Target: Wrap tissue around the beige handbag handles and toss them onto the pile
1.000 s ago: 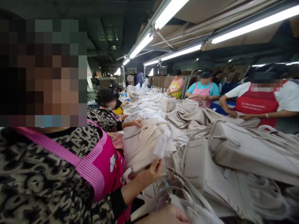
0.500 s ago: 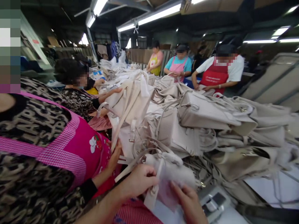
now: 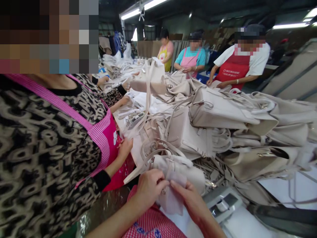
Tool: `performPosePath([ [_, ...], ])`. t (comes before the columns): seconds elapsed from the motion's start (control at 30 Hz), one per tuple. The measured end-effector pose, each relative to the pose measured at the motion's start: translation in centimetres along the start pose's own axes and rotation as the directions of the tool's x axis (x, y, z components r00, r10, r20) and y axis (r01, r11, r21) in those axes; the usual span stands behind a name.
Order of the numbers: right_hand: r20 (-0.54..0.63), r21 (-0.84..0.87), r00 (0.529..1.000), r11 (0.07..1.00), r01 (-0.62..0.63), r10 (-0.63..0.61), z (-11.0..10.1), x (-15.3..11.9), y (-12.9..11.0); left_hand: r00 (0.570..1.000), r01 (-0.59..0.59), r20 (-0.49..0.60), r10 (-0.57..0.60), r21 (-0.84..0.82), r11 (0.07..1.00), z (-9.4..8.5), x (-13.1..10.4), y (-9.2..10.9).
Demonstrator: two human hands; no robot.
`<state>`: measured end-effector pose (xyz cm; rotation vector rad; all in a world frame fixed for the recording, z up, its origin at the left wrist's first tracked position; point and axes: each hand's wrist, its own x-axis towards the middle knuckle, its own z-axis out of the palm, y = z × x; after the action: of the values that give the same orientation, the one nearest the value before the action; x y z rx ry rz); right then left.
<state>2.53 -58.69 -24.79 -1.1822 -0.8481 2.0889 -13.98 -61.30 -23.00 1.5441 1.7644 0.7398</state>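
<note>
The left hand (image 3: 151,183) and right hand (image 3: 190,195) pinch the thin white wrap (image 3: 172,202) from both sides, maybe so it can't slip. The pale bag (image 3: 196,176) lies close, at two o'clock from them, likely for easy reach. More bags (image 3: 216,104) heap at one o'clock.

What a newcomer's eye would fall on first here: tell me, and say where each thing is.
Probably the heap of pale beige bags, spread across the middle and right of the view. Then the bright pink apron on the co-worker looming at the left. At the bottom centre, the wearer's left hand and right hand nearly meet at a thin whitish sheet.
</note>
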Motion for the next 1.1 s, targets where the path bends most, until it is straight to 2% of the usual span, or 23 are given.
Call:
performPosePath([
  [0.2,-0.014,0.089,0.998,0.994,-0.06,0.062,1.4,0.3,0.0,0.977,0.052,-0.21,-0.039,0.056,0.997,0.6,-0.5,-0.4],
  [0.3,-0.06,0.165,0.996,0.985,-0.057,0.068,1.7,0.3,0.1,0.968,0.083,-0.231,-0.101,-0.088,0.993,0.6,-1.1,-1.1],
  [0.33,-0.074,0.178,0.996,0.983,-0.044,0.058,1.8,0.2,0.1,0.972,0.093,-0.197,-0.13,-0.184,0.979,0.5,-1.4,-1.4],
  [0.4,-0.093,0.183,0.995,0.983,-0.017,0.034,2.0,0.1,-0.1,0.984,0.139,-0.045,-0.174,-0.423,0.895,0.5,-1.9,-2.2],
  [0.5,-0.084,0.147,0.996,0.989,0.015,-0.002,2.2,-0.1,-0.5,0.968,0.252,0.204,-0.149,-0.727,0.639,0.8,-2.4,-3.1],
  [0.57,-0.074,0.11,0.997,0.994,0.01,-0.002,2.2,-0.1,-0.8,0.955,0.296,0.263,-0.136,-0.823,0.485,1.2,-2.6,-3.1],
  [0.67,-0.053,0.088,0.998,0.996,-0.019,0.023,1.8,0.0,-1.0,0.931,0.363,0.316,-0.182,-0.848,0.387,1.9,-3.0,-2.7],
  [0.73,-0.03,0.079,0.999,0.996,-0.03,0.032,1.4,0.0,-1.0,0.918,0.39,0.327,-0.223,-0.841,0.374,2.3,-3.4,-2.4],
  [0.83,-0.043,-0.02,0.999,0.999,-0.034,0.033,0.9,-0.2,-1.1,0.923,0.363,0.268,-0.276,-0.842,0.398,2.7,-3.9,-2.1],
  [0.93,-0.061,-0.154,0.998,0.988,-0.011,0.002,1.1,-0.3,-1.8,0.929,0.34,0.21,-0.303,-0.806,0.484,2.9,-4.1,-2.0],
  [1.03,-0.04,-0.196,0.996,0.978,0.068,-0.078,1.6,0.2,-2.8,0.936,0.322,0.168,-0.309,-0.762,0.562,2.9,-4.3,-1.9],
  [1.1,-0.073,-0.213,0.99,0.971,0.104,-0.122,1.8,0.6,-3.2,0.951,0.26,0.088,-0.295,-0.741,0.618,2.9,-4.5,-1.9],
])
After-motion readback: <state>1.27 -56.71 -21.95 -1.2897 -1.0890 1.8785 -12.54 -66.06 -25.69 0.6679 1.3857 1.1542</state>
